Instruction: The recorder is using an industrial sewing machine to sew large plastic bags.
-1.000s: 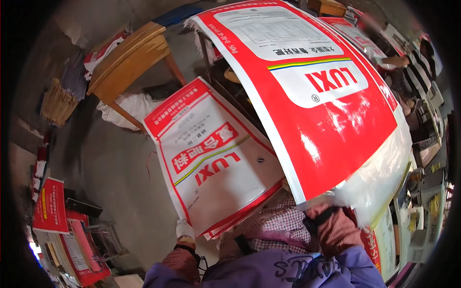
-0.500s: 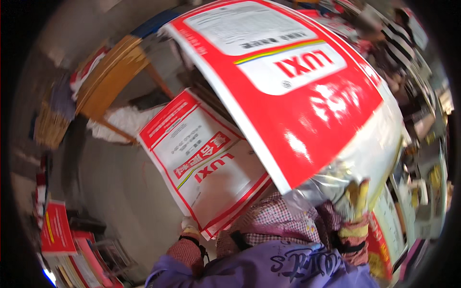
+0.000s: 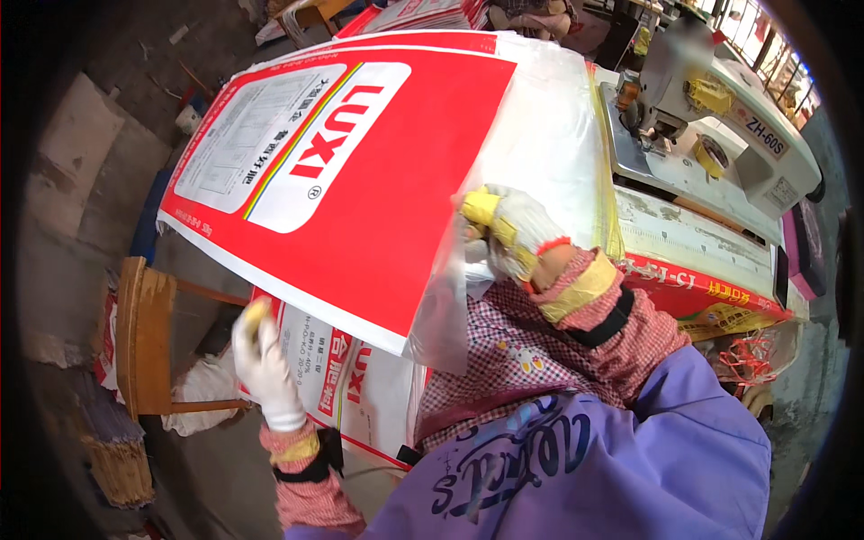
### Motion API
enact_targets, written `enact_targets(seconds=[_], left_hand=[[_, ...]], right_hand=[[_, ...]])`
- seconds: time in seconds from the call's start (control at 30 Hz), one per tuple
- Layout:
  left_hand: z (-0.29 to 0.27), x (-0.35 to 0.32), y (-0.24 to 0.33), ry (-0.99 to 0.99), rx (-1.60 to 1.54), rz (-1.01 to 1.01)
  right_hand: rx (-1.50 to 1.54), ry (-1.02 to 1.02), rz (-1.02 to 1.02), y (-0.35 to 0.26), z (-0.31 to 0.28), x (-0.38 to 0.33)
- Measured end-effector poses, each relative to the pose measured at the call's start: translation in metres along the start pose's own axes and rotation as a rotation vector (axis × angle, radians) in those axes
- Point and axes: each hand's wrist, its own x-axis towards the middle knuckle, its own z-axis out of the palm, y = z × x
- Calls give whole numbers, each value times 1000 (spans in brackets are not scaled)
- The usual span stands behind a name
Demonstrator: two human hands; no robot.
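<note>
A wooden stool [image 3: 144, 337] stands at the far left, and just right of it the left hand [image 3: 263, 360], gloved, hangs with fingers curled near a second printed sack [image 3: 346, 382] below; whether it pinches anything I cannot tell. The big red and white sack [image 3: 360, 180] is held up in the air above that one, long axis running from upper left to lower right, its clear open end toward the right hand [image 3: 513, 229], which grips that edge shut. Held by one corner only, it could sag, slip from the glove or snag on the sewing machine [image 3: 711, 117] at right
</note>
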Motion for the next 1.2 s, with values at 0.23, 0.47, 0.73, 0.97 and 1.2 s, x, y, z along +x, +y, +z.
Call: enact_targets(seconds=[0.23,0.47,0.73,0.97,1.2], left_hand=[[116,45,99,-876,279,89],[158,62,91,-1021,201,52],[105,134,100,-691,-201,48],[102,110,132,-689,-126,-7],[85,88,104,-1600,5,513]], right_hand=[[148,-76,46,11,6,14],[-206,14,-121,-4,1,20],[-1614,110,-224,-27,-24,5],[-1558,130,-1243,-51,6,6],[-1039,299,-914,-84,-33,145]])
